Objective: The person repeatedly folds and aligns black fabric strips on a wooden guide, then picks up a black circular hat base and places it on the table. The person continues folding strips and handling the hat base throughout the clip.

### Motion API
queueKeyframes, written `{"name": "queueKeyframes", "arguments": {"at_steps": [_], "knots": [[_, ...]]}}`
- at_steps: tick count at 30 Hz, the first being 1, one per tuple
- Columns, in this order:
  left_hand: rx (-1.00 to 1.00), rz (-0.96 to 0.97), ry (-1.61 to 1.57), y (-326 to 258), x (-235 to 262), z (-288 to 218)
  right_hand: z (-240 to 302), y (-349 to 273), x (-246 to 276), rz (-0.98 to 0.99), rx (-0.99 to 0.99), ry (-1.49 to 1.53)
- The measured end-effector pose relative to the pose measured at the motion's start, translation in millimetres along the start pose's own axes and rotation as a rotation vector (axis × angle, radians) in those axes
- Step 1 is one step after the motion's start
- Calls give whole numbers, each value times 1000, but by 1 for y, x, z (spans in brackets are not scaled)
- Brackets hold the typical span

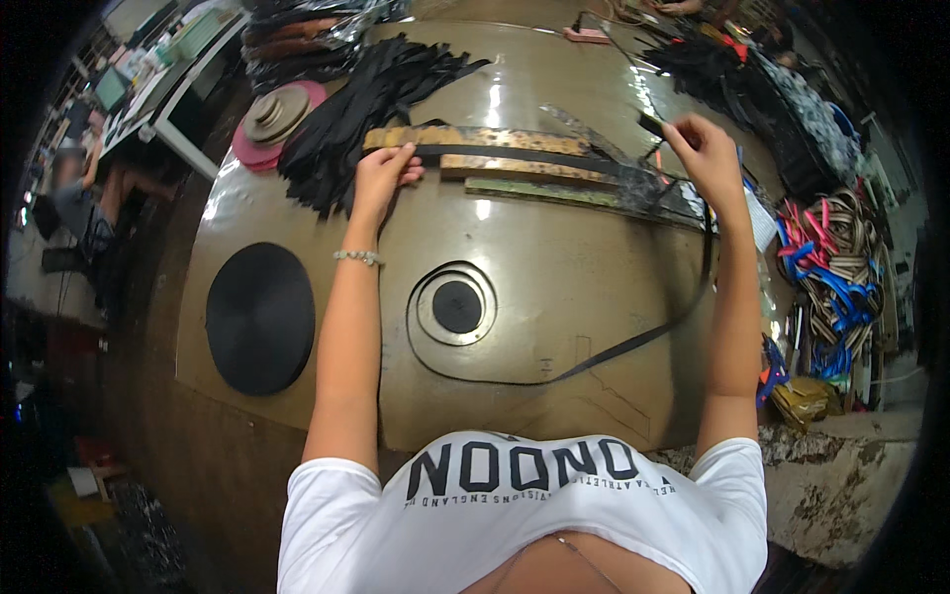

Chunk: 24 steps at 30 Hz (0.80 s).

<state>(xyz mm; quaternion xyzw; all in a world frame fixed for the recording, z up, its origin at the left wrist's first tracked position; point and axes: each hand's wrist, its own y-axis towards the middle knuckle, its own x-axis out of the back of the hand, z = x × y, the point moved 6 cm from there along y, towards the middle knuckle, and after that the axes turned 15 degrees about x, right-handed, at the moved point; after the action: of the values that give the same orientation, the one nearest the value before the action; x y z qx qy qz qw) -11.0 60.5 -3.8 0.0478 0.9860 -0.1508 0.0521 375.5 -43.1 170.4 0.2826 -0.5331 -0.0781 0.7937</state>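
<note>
A narrow black webbing strap (505, 155) lies along a worn wooden strip (465, 136) on the table. At the strip's left end my left hand (389, 178) pinches the strap's end. My right hand (707, 158) is raised beyond the strip's right end with its fingers closed. A small dark thing (650, 125) shows at those fingertips; its kind is unclear. Beneath that hand, a blurred dark patch covers the strips' right ends. From a loosely coiled black webbing roll (456, 306), a loose length curves across the table and rises beside my right forearm.
A large black webbing disc (260, 318) lies at the left. Cut black straps (356, 119) are heaped at the back left, beside round discs (280, 117). Coloured straps (831, 277) hang at the right edge. A person (84, 188) sits far left.
</note>
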Motion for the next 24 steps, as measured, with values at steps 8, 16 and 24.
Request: {"name": "queueKeyframes", "arguments": {"at_steps": [8, 16, 24], "knots": [[43, 155, -25, -5, -1, 1, 140, 83, -210, 265, 55, 770], [-21, -223, 66, -4, -4, -6, 119, 86, -239, 270, 129, 525], [26, -231, 111, 2, -1, -5, 50, 20, -64, 290, -16, 271]]}}
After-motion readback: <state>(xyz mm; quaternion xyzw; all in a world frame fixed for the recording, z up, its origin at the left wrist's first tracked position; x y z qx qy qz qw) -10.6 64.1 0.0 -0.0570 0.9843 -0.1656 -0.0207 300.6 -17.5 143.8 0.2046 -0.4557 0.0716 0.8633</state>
